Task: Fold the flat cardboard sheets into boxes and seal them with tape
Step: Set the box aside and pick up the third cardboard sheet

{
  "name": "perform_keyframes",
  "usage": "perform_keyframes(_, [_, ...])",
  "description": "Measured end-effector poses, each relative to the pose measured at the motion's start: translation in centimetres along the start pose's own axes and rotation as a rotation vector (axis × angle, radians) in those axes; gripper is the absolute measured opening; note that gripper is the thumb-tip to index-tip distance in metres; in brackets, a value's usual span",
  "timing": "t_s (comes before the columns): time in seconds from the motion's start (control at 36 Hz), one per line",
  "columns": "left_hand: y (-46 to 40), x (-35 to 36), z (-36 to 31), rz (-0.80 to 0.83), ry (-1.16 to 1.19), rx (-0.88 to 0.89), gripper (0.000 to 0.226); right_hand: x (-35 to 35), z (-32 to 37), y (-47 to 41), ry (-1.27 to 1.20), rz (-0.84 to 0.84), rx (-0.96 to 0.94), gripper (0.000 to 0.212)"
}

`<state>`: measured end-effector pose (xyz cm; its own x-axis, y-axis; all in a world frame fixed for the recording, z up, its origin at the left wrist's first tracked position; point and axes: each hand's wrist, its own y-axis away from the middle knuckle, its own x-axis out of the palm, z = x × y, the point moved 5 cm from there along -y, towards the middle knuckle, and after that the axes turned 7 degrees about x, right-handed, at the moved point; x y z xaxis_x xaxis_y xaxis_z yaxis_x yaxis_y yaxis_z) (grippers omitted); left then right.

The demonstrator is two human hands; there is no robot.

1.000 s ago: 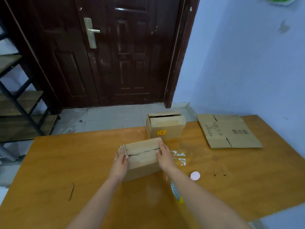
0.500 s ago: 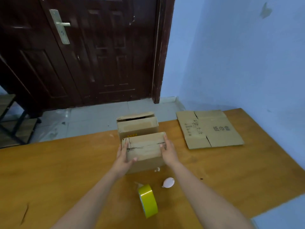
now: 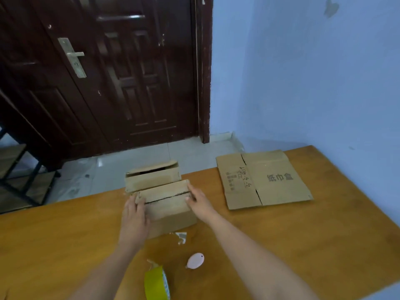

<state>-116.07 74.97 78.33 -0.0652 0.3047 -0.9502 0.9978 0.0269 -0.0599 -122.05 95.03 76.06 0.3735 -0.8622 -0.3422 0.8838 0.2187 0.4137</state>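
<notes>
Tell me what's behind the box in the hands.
A second box stands right behind the held box, top flaps slightly open. Its lower front is covered; its inside is too dark to see.

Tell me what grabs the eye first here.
Both hands, left and right, press the ends of a folded box at the table's middle, just in front of a second box. A flat sheet lies far right; a yellow tape roll stands nearest.

Shown from above: two bare forearms, left hand (image 3: 134, 215) and right hand (image 3: 200, 202), entering from the lower edge. No sleeves, gloves, rings, watch or bracelets seen on either arm. Fingernails short and unpainted where visible.
</notes>
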Motion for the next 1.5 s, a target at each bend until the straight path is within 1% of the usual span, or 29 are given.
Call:
perform_keyframes(0.08, [-1.6, -0.5, -3.8, 0.000, -0.095, 0.111, 0.056, -3.3, -0.7, 0.0, 0.079, -0.026, -0.029, 0.051])
perform_keyframes(0.14, [-2.9, -0.6, -7.1, 0.022, -0.168, 0.227, 0.056, -6.0, -1.6, 0.0, 0.184, -0.066, -0.039, 0.050])
perform_keyframes(0.22, [-4.8, -0.1, -12.1, 0.060, -0.259, 0.437, 0.052, -10.8, -3.6, 0.0, 0.486, -0.128, 0.018, 0.048])
perform_keyframes(0.25, [-5.3, 0.3, -13.6, 0.104, -0.297, 0.490, 0.052, -12.4, -4.2, 0.1, 0.593, -0.149, 0.039, 0.046])
perform_keyframes(0.31, [-6.7, 1.8, -16.9, 0.193, -0.385, 0.589, 0.054, -16.2, -5.6, 0.5, 0.717, -0.186, 0.070, 0.042])
perform_keyframes(0.44, [-9.4, 5.8, -22.7, 0.397, -0.576, 0.669, 0.056, -24.5, -10.8, 0.3, 0.891, -0.256, 0.180, 0.038])
perform_keyframes(0.56, [-11.5, 9.9, -24.5, 0.465, -0.588, 0.682, 0.055, -29.9, -13.8, -0.2, 1.050, -0.304, 0.244, 0.043])
perform_keyframes(0.61, [-12.6, 12.0, -24.7, 0.510, -0.589, 0.655, 0.057, -32.2, -15.3, -0.7, 1.083, -0.322, 0.284, 0.042])
perform_keyframes(0.69, [-13.9, 14.4, -25.0, 0.559, -0.571, 0.597, 0.056, -35.0, -17.5, -1.8, 1.064, -0.335, 0.349, 0.043])
perform_keyframes(0.78, [-15.1, 16.1, -24.9, 0.566, -0.556, 0.554, 0.052, -36.8, -19.5, -3.2, 1.039, -0.347, 0.402, 0.037])
perform_keyframes(0.86, [-16.4, 17.6, -24.3, 0.558, -0.516, 0.507, 0.054, -38.0, -21.2, -4.4, 1.005, -0.382, 0.432, 0.039])
perform_keyframes(0.97, [-17.7, 18.7, -23.6, 0.520, -0.481, 0.442, 0.055, -38.8, -22.5, -5.9, 0.923, -0.396, 0.426, 0.045])
perform_keyframes(1.06, [-17.9, 19.1, -23.0, 0.541, -0.430, 0.332, 0.060, -38.8, -22.2, -6.8, 0.856, -0.416, 0.395, 0.045])
perform_keyframes(1.14, [-17.8, 19.3, -23.1, 0.517, -0.234, 0.178, 0.063, -38.2, -21.6, -7.2, 0.765, -0.430, 0.381, 0.042])
perform_keyframes(1.19, [-17.9, 19.5, -23.4, 0.485, -0.031, 0.045, 0.060, -37.7, -21.3, -7.0, 0.673, -0.450, 0.389, 0.044])
perform_keyframes(1.25, [-18.2, 19.5, -23.3, 0.420, 0.256, -0.159, 0.060, -37.5, -21.2, -6.6, 0.563, -0.485, 0.405, 0.045])
perform_keyframes(1.31, [-18.3, 19.2, -23.1, 0.318, 0.561, -0.368, 0.068, -37.5, -20.8, -5.8, 0.496, -0.499, 0.416, 0.046])
perform_keyframes(1.33, [-18.2, 18.9, -23.4, 0.276, 0.683, -0.440, 0.072, -37.5, -20.6, -5.4, 0.473, -0.498, 0.423, 0.047])
perform_keyframes(1.36, [-18.2, 18.5, -23.8, 0.254, 0.773, -0.483, 0.073, -37.6, -20.3, -4.9, 0.444, -0.497, 0.434, 0.049])
perform_keyframes(1.42, [-18.3, 17.1, -24.9, 0.229, 0.854, -0.500, 0.066, -38.3, -19.5, -3.7, 0.376, -0.519, 0.456, 0.053])
perform_keyframes(1.5, [-18.9, 14.5, -25.8, 0.168, 0.920, -0.504, 0.042, -39.8, -17.3, -1.8, 0.230, -0.602, 0.460, 0.048])
